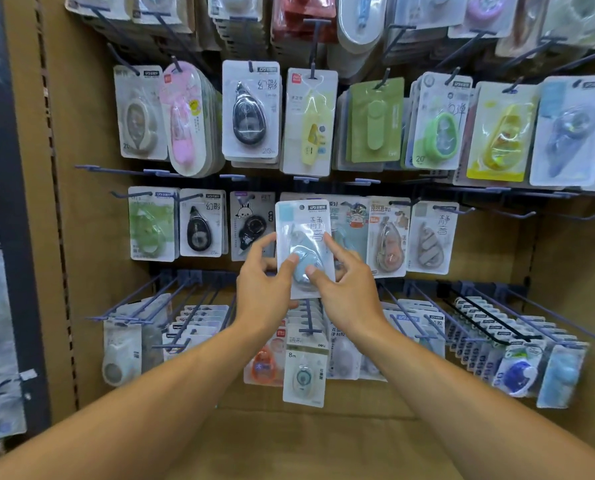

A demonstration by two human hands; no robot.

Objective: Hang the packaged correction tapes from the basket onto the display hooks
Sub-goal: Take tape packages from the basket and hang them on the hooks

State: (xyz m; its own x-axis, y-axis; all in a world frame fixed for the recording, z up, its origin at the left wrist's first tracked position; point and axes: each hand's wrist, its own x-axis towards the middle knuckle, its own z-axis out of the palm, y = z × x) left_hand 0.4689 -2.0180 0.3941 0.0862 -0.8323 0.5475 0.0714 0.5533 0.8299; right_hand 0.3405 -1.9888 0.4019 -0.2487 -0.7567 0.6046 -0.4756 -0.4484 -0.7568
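Observation:
A packaged light-blue correction tape [303,233] is held upright in front of the middle row of the display. My left hand [263,289] grips its lower left edge, thumb on the front of the blister. My right hand [344,285] pinches its lower right edge, index finger along the side. The top of the pack sits at the height of the middle-row hooks [445,209]; whether its hole is on a hook cannot be made out. The basket is out of view.
Rows of packaged correction tapes hang on a brown pegboard [81,237]. Long hooks [497,317] with several packs jut out below my hands. A bare hook [517,214] sticks out at the middle right. A dark shelf post [9,202] stands at left.

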